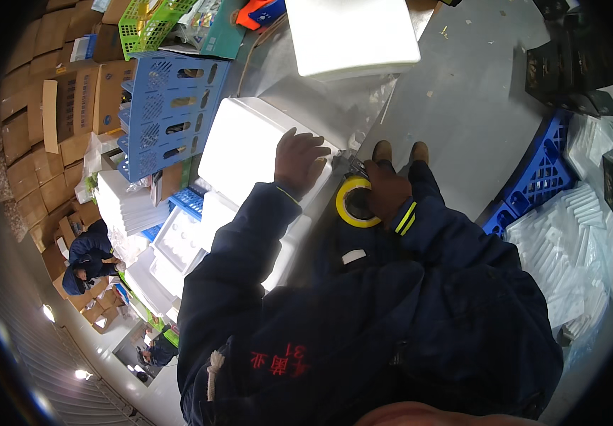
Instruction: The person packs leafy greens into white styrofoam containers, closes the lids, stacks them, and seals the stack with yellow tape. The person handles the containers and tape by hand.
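In the head view my left hand (pixel 299 160) rests with spread fingers on the near edge of a white foam box (pixel 242 146), holding nothing that I can see. Close to that edge, on its right, my right hand (pixel 389 189) is closed around the handle of a tape dispenser (pixel 357 166). A yellow roll of packing tape (pixel 345 205) sits on the dispenser, beside my palm. The dispenser's front end is near the box's corner. Whether tape runs onto the box cannot be made out.
Another white foam box (pixel 354 32) stands at the top. A blue plastic rack (pixel 171 114) and stacked foam lids (pixel 128 199) are to the left. Blue pallets (pixel 535 170) and bagged white foam pieces (pixel 562 250) lie right. Two co-workers (pixel 91 255) are at the lower left.
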Motion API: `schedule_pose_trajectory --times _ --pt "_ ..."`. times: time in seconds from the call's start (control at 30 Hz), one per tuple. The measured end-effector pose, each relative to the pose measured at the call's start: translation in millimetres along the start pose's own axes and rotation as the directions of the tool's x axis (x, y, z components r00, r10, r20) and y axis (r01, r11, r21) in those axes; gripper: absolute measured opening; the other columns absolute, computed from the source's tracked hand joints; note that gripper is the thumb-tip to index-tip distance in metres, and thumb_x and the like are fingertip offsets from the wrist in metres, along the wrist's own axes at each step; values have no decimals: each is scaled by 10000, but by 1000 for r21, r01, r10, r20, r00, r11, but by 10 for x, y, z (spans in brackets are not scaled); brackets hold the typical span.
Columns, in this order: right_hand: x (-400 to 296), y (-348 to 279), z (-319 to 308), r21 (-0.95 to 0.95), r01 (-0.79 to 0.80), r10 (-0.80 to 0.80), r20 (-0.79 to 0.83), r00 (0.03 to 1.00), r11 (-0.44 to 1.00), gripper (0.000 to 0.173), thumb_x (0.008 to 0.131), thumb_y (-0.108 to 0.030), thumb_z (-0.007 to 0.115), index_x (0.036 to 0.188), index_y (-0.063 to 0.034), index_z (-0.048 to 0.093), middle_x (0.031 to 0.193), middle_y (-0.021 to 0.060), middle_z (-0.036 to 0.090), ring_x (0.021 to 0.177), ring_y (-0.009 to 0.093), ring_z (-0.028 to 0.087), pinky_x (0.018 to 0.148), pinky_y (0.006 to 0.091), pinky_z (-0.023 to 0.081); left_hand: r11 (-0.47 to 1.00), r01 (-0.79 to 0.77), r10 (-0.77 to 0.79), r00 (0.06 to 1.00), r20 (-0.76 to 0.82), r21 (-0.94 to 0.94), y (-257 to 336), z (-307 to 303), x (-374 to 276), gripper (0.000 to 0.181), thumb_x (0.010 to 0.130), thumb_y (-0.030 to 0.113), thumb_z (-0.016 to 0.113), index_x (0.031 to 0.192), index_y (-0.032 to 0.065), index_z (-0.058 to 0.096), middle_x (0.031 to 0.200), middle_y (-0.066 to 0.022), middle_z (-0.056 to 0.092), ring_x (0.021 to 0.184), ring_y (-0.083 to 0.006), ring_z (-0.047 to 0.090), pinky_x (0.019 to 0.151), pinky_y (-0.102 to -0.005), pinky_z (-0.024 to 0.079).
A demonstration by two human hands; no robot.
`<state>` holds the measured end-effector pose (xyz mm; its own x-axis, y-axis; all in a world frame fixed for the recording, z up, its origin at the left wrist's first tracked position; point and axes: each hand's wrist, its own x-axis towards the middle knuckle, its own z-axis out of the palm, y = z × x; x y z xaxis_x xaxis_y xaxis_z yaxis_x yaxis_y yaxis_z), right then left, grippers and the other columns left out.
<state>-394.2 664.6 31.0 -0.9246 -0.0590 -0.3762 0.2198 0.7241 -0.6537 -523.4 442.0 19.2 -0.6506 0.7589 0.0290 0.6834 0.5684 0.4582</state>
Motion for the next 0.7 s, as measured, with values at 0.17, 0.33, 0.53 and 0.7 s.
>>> schedule_pose_trajectory --times 0.17,0.33,0.53,0.7 --pt "-149 -41 52 44 -93 92 28 995 995 545 858 -324 758 1294 -71 550 1253 231 659 939 367 725 943 432 538 999 3 -3 1000 4 39 -29 26 2 280 970 254 486 1029 155 741 1111 -56 721 1144 -308 610 1149 -540 340" --pt "-228 -72 53 14 -59 60 -49 997 998 550 838 -249 745 1323 -82 547 1160 206 682 941 372 717 920 443 536 1000 2 -3 1000 14 25 -23 22 0 360 973 336 502 1209 130 678 1238 -100 682 1206 -331 588 1153 -546 331" --pt "-240 -109 81 93 -215 204 114 972 972 608 860 -294 760 1376 -79 521 1296 212 654 984 369 724 986 427 526 997 -71 71 997 17 21 9 -18 7 550 944 399 533 1388 76 568 1420 -187 577 1323 -395 522 1164 -542 322" --pt "-298 -105 157 106 -175 172 33 985 979 621 852 -271 765 1385 -70 516 1304 225 646 1010 386 714 953 422 550 998 -2 -1 999 -44 -60 9 -15 13 566 883 304 590 1378 32 559 1436 -203 561 1325 -412 514 1145 -524 365"
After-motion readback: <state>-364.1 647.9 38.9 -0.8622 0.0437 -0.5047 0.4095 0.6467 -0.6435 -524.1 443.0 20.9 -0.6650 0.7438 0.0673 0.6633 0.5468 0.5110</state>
